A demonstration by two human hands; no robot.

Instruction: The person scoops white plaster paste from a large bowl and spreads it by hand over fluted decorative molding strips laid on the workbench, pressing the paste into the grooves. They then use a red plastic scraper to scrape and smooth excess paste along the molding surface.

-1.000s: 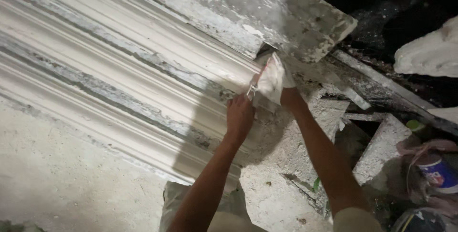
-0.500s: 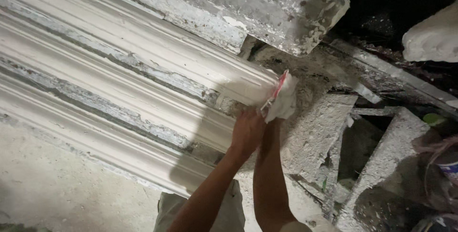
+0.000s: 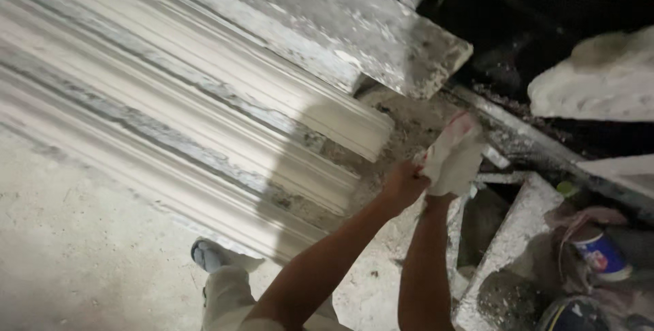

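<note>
Blue-and-white labelled tub (image 3: 601,255), lower right

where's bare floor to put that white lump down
Bare concrete floor lies left of the foot, below the long white moulding. Crowded at right: slabs, a can and rubble beside both hands.

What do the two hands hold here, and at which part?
Both hands meet on a plaster-coated white tool or wad: the right hand wraps its lower part, the left hand touches its left edge.

Head cam, looks down close on moulding (image 3: 204,120) end.
</note>
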